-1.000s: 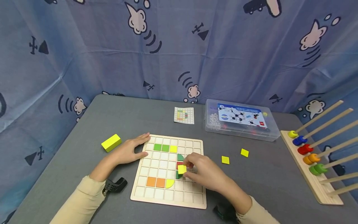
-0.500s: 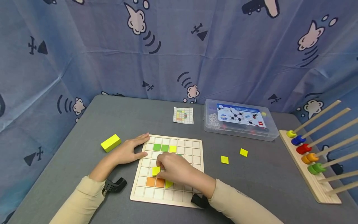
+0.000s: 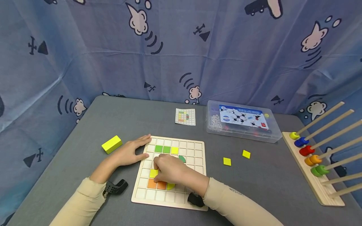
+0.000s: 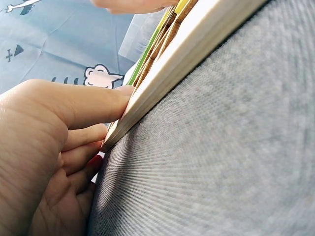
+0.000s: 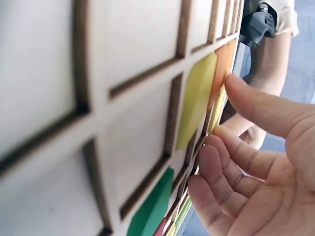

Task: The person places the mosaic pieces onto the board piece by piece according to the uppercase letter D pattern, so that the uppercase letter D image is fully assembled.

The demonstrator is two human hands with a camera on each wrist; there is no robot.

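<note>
My right hand (image 3: 171, 168) pinches a yellow square tile (image 3: 154, 173) by thumb and index finger, at a cell of the wooden grid board (image 3: 198, 197) just above an orange tile (image 3: 151, 183). In the right wrist view a sliver of that yellow tile (image 5: 217, 112) shows between the fingertips. Beside the orange pair lies a yellow quarter-circle piece (image 3: 171, 186). Higher up sit green tiles (image 3: 158, 148), a yellow tile (image 3: 174, 150) and a dark green quarter-circle (image 3: 182, 158). With fingers extended, my left hand (image 3: 131, 153) rests against the board's left edge.
Two loose yellow tiles (image 3: 227, 161) lie right of the board. A yellow block (image 3: 112, 144) sits by my left hand. Behind the board are a pattern card (image 3: 185, 116) and a clear plastic box (image 3: 243, 121). A peg rack (image 3: 328, 190) with coloured beads stands far right.
My right hand has carried the yellow tile leftward across the board, from near the dark green pieces down to the cell above the left orange tile. My left hand has stayed put.
</note>
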